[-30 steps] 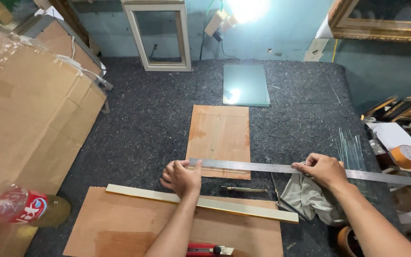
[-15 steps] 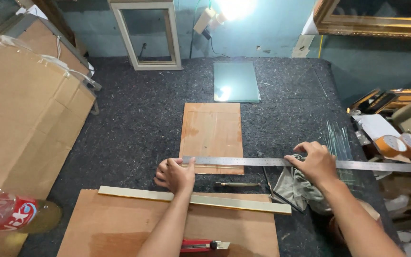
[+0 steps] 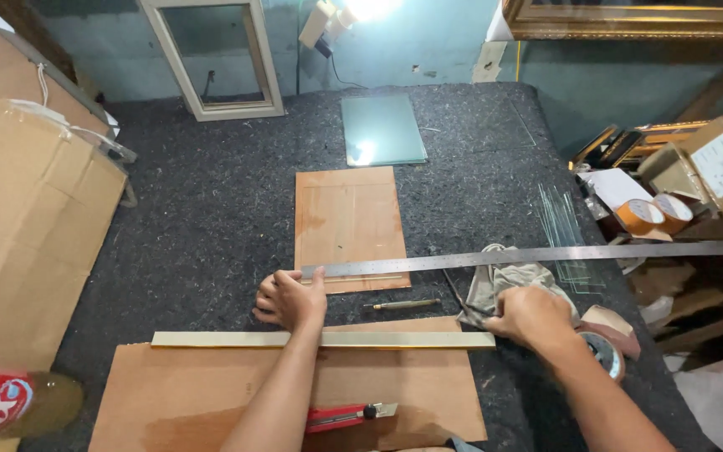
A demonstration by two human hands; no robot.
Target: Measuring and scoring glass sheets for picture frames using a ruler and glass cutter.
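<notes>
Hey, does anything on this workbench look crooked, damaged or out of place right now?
Nothing looks damaged or spilled. The long steel ruler lies slightly tilted across the small brown board, its right end overhanging the table. The left hand presses its near end; the right hand rests by a crumpled grey rag.

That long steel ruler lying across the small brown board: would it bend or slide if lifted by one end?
The long steel ruler looks thin, so it would probably sag. Its smooth metal may slide on the small brown board, which is likely why the left hand presses it.

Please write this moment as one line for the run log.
left hand: presses steel ruler on brown board | right hand: beside grey cloth, off ruler | surface: dark felt table
</notes>
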